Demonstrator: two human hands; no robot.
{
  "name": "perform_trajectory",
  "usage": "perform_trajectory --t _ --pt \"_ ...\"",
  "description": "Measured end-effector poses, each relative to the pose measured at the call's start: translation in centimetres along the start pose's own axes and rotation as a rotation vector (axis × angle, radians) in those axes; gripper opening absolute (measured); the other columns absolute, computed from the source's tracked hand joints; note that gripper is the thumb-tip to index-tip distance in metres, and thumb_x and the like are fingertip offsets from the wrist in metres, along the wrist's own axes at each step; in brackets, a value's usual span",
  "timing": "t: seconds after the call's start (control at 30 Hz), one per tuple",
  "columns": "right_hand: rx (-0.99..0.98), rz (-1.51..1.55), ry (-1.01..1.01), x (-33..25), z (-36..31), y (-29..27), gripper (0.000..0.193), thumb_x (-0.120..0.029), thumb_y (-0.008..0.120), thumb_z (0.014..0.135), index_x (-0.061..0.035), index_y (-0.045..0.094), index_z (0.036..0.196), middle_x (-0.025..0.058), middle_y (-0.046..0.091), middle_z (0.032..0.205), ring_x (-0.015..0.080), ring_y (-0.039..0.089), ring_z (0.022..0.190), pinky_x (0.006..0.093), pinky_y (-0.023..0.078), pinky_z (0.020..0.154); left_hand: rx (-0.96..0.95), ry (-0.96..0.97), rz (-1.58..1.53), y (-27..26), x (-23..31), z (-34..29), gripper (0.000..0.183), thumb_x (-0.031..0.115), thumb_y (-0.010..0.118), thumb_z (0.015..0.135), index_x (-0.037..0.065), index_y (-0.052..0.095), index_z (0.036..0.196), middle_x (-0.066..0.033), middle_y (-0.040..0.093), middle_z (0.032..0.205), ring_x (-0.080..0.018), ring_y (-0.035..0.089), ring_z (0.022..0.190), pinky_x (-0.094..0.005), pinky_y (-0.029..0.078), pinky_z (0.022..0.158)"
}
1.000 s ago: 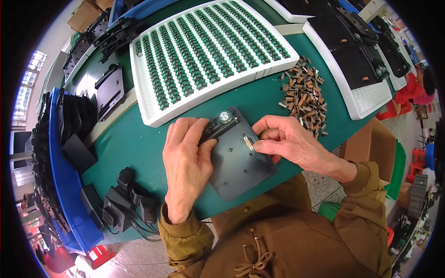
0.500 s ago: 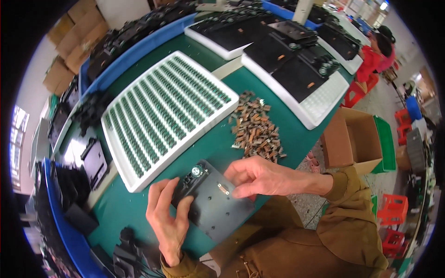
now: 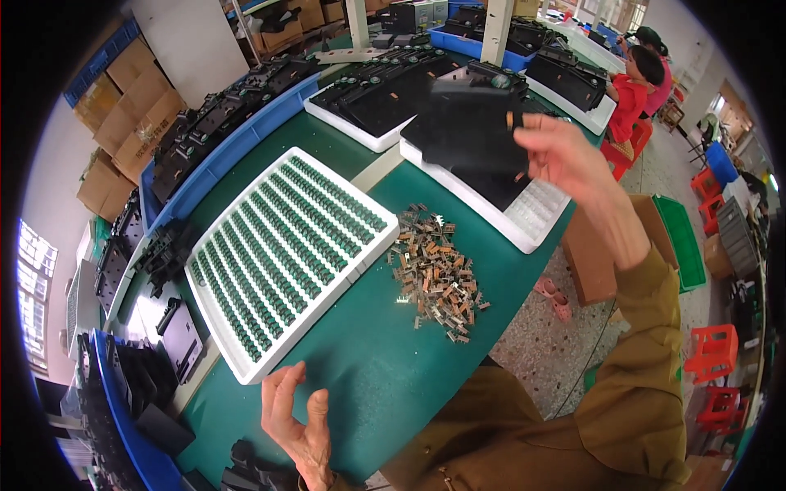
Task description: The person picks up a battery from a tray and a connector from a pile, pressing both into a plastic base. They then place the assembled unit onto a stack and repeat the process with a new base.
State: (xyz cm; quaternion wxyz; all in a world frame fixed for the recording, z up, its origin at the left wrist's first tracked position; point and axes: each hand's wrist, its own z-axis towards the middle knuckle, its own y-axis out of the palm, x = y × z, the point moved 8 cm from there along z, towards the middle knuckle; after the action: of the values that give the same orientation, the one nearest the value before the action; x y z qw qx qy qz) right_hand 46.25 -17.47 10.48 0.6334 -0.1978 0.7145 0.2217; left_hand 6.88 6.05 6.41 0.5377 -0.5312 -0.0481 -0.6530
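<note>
Head view, two hands (image 3: 566, 165), one held black panel (image 3: 471, 131)

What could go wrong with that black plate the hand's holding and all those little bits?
The right hand grips the black plate by just one side, so it might slip. It could also scrape other plates in the white foam tray. And the pile of loose little parts lies near the edge of the green table, so a bump might spill some.
</note>
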Motion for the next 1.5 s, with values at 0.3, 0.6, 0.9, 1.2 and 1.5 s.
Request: perform_trajectory --t 0.3,0.6,0.9,1.2,1.5 --pt "0.412 0.180 -0.018 -2.0 12.5 -9.7 0.018 -0.002 0.074 0.085 -0.0081 0.060 0.075 -0.0002 0.059 0.069 0.0099 0.059 0.059 0.0211 0.050 0.050 -0.037 -0.045 0.001 0.8 -0.3 0.0 0.045 0.037 0.075 0.086 -0.003 0.067 0.106 -0.0112 0.061 0.092 -0.0216 0.058 0.084 -0.0332 0.048 0.077" --pt "0.587 0.077 0.031 -0.1 17.4 -10.0 0.014 0.001 0.073 0.084 -0.0058 0.063 0.077 0.0032 0.062 0.073 0.0114 0.060 0.061 0.0243 0.055 0.055 -0.070 -0.100 0.008 1.3 -0.8 0.1 0.045 0.036 0.075 0.085 -0.003 0.067 0.105 -0.0114 0.062 0.090 -0.0217 0.059 0.084 -0.0333 0.048 0.077" --pt "0.572 0.173 0.068 0.8 17.7 -10.3 0.011 0.002 0.071 0.085 -0.0040 0.064 0.080 0.0048 0.064 0.076 0.0130 0.062 0.063 0.0252 0.057 0.058 -0.123 0.036 0.004 1.5 0.9 0.5 0.034 0.016 0.075 0.077 -0.004 0.067 0.103 -0.0140 0.064 0.087 -0.0234 0.061 0.078 -0.0328 0.049 0.072" --pt "0.427 0.322 -0.013 -3.8 11.2 -12.8 0.009 0.001 0.072 0.085 -0.0036 0.064 0.086 0.0034 0.065 0.080 0.0121 0.063 0.066 0.0228 0.055 0.060 -0.270 0.395 0.080 1.0 13.5 10.2 0.067 0.055 0.071 0.082 -0.008 0.065 0.103 -0.0175 0.063 0.093 -0.0284 0.058 0.090 -0.0384 0.045 0.083" --pt "0.427 0.357 -0.134 -5.0 6.8 -18.4 0.009 0.001 0.072 0.083 0.0004 0.066 0.089 0.0049 0.065 0.082 0.0127 0.063 0.068 0.0229 0.054 0.060 -0.561 0.175 -0.351 25.1 12.4 30.3 0.054 0.038 0.062 0.095 0.003 0.058 0.135 -0.0117 0.060 0.134 -0.0227 0.053 0.125 -0.0361 0.035 0.109"
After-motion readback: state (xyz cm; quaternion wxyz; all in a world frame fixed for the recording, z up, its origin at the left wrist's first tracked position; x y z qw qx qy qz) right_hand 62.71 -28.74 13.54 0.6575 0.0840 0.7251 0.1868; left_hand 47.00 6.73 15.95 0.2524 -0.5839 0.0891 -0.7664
